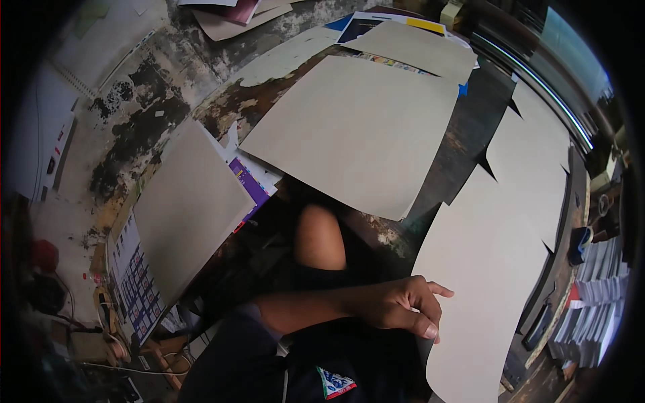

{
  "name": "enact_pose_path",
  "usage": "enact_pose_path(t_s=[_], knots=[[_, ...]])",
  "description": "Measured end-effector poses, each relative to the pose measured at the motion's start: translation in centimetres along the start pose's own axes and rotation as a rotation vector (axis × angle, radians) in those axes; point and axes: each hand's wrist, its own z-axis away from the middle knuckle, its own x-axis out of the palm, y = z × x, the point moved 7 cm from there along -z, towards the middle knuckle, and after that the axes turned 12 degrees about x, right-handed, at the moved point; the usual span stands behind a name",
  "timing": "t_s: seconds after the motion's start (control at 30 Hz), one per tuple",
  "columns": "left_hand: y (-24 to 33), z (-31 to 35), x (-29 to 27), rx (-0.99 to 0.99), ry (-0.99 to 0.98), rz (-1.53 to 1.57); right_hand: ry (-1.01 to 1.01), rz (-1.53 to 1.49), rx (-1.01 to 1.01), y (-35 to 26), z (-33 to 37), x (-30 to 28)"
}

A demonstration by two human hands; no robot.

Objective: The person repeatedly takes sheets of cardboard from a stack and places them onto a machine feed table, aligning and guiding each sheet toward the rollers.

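Observation:
My left arm reaches across my body to the right. My left hand is at the left edge of a long beige cardboard sheet, its thumb and fingers closed on that edge while one finger sticks out over the surface. Dark pointed gaps show along the long sides of the cardboard on the right, so I cannot tell whether it is one piece or several overlapping. My right hand does not appear. A large beige cardboard sheet lies flat on the worn table ahead, left of the held one.
Another cardboard sheet lies at left over printed sheets. A smaller board rests on printed papers at the far end. Stacked white paper stands at right, near a tape roll. My bare knee shows below the table.

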Motion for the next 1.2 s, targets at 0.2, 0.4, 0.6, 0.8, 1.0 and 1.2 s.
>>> enact_pose_path(t_s=[0.2,0.4,0.6,0.8,1.0,1.2], knots=[[-1.8,-0.8,-1.6,0.013,0.036,-0.013,-0.039,-0.01,-0.046,-1.4,-0.8,0.2],[-5.3,-1.6,-5.0,0.024,0.132,-0.115,-0.111,-0.019,-0.125,-1.7,-0.6,1.3],[-7.9,-0.7,-7.9,-0.003,0.216,-0.361,-0.222,0.104,-0.214,-1.6,0.3,2.8],[-8.0,-1.7,-7.3,-0.013,0.102,-0.531,0.014,-0.08,-0.004,-1.8,-1.9,1.1],[2.8,-1.4,-5.9,0.239,0.146,-0.889,0.033,-0.033,-0.017,-0.6,-2.5,0.5],[4.5,0.5,-12.9,0.099,0.191,-1.269,0.096,0.055,0.079,1.1,1.4,1.2]])
